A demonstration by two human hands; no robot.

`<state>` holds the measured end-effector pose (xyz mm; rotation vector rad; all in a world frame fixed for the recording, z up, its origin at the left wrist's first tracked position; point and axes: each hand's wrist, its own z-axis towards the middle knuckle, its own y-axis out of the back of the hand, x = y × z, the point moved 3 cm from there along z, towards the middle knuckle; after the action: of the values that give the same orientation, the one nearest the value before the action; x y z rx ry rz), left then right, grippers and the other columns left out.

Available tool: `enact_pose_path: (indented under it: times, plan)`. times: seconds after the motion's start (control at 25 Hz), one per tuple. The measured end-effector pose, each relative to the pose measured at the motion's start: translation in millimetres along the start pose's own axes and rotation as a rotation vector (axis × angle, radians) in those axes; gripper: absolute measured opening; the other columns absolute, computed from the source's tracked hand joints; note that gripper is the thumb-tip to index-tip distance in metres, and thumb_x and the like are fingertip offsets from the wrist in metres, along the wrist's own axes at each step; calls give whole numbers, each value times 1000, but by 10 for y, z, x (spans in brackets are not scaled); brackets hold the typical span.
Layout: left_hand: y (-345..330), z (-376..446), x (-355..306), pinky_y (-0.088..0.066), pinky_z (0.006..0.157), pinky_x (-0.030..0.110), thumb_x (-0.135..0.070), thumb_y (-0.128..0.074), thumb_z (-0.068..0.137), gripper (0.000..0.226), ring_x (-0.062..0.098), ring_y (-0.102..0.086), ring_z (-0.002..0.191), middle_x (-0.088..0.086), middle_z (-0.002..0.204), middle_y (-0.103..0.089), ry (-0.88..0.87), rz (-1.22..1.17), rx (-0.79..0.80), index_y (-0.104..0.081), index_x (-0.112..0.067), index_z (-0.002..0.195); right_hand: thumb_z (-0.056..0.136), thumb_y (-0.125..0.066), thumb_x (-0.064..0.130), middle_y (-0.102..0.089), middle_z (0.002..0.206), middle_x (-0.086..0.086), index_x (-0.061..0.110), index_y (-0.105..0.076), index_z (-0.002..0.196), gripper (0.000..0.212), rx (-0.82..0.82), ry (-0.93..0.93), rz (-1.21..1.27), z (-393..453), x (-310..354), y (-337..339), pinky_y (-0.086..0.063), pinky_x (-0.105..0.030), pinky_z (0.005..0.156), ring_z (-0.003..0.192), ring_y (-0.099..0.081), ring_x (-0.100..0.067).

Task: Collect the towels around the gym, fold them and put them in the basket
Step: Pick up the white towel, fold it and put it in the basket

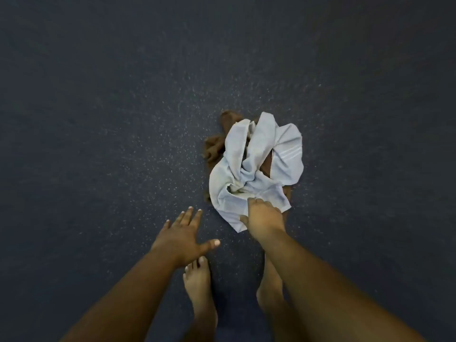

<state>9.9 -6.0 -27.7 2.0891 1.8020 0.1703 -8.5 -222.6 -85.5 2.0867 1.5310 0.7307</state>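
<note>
Dark speckled gym flooring (98, 119) fills everything under me, a blue-grey rubbery surface flecked with pale dots. Nearest, at about 6 o'clock, my two bare feet stand on it: my left foot (198, 285) shows its toes plainly, while my right foot (267, 292) is half hidden behind my right forearm, which crosses in front of it. A little farther out, at about 7 o'clock from the cloth pile, my left hand (183, 234) hovers over the floor with fingers straight and spread, thumb out to the side, holding nothing and well clear of the cloth. My right hand (262, 217) reaches to the near edge of the white towel (256, 159); its fingers curl down into the fabric and seem to pinch it, though the fingertips are hidden in the folds. That towel lies crumpled on the floor at about 1 o'clock from my feet, faint stripes along its right side. Under it lies a brown towel (214, 146), peeking out at the towel's 10 o'clock edge and through a gap in the middle.
</note>
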Motion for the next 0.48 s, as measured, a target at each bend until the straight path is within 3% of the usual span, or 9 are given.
enact_pose_path:
  times: [0.12, 0.28, 0.4, 0.48]
  plan:
    - [-171, 486, 83, -3, 127, 50, -88, -31, 84, 107, 21, 8, 157, 1, 169, 18, 25, 55, 69, 16, -29, 160, 100, -56, 44, -48, 144, -9, 17, -42, 146, 55, 5, -7, -90, 642, -11, -323, -43, -43, 103, 131, -48, -30]
    - [-225, 754, 143, -2, 127, 50, -88, -30, 84, 107, 20, 9, 157, 0, 169, 18, 32, 92, 80, 16, -29, 160, 102, -43, 17, -49, 139, -10, 21, -55, 138, 38, 32, -1, -211, 988, -83, -472, -38, -46, 106, 131, -44, -32]
    - [-41, 487, 93, -2, 127, 50, -88, -30, 84, 107, 21, 8, 157, 1, 169, 18, 46, 102, 59, 16, -29, 160, 101, -43, 20, -52, 139, -8, 27, -47, 147, 47, 16, 36, -71, 621, -187, -256, -36, -46, 106, 131, -42, -30]
    - [174, 115, -15, -1, 127, 50, -88, -30, 84, 108, 21, 9, 157, 1, 169, 18, 59, 99, 63, 16, -28, 160, 101, -43, 29, -56, 136, -6, 22, -51, 143, 43, 0, 41, 50, 191, -240, 24, -37, -42, 103, 128, -45, -29]
